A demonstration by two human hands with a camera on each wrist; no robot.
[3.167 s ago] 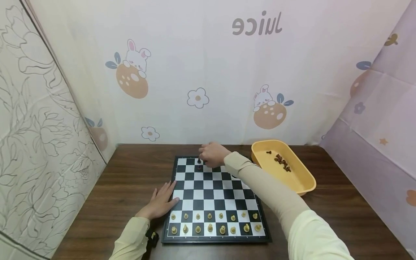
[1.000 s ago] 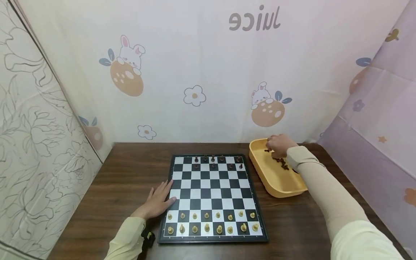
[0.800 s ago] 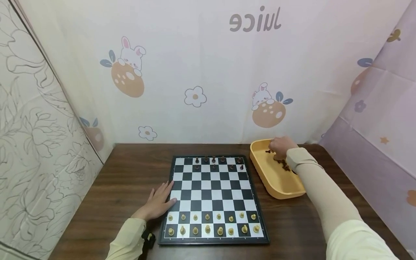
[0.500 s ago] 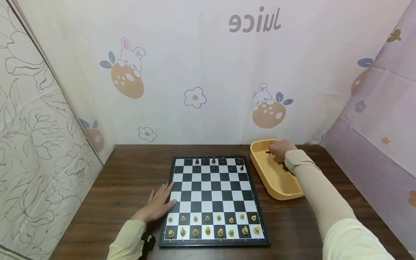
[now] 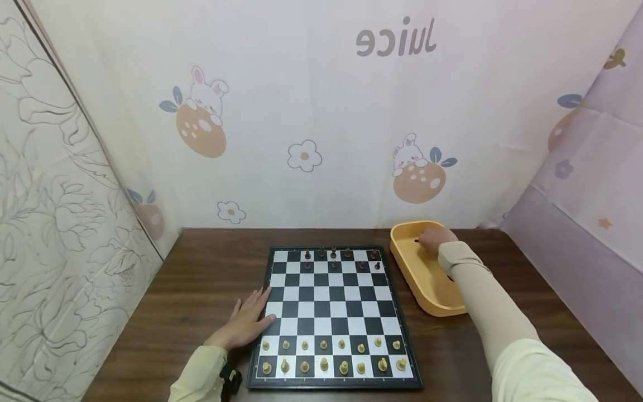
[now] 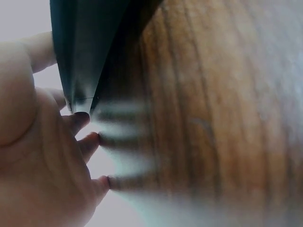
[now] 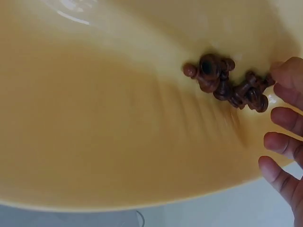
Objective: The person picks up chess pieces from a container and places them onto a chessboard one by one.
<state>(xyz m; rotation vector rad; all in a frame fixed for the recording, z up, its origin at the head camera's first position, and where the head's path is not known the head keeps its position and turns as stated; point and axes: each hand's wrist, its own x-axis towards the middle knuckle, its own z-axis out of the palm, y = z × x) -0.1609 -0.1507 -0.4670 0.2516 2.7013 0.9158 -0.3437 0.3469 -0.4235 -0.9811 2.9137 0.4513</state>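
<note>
Your left hand [image 5: 245,325] lies spread on the left edge of the board [image 5: 321,294], holding nothing. Your right hand [image 5: 436,240], fingers bent, is at brown pieces [image 7: 232,85] in the far-right tray [image 5: 424,279]; grip unclear. Clumping could scatter neighbours.

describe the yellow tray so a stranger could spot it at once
On the brown table, find the checkered chessboard. Just to its right, beside its far half, sits the yellow tray with raised walls and rounded corners. Unlike the flat, black-and-white board, it is plain yellow, with a clump of brown chess pieces inside.
</note>
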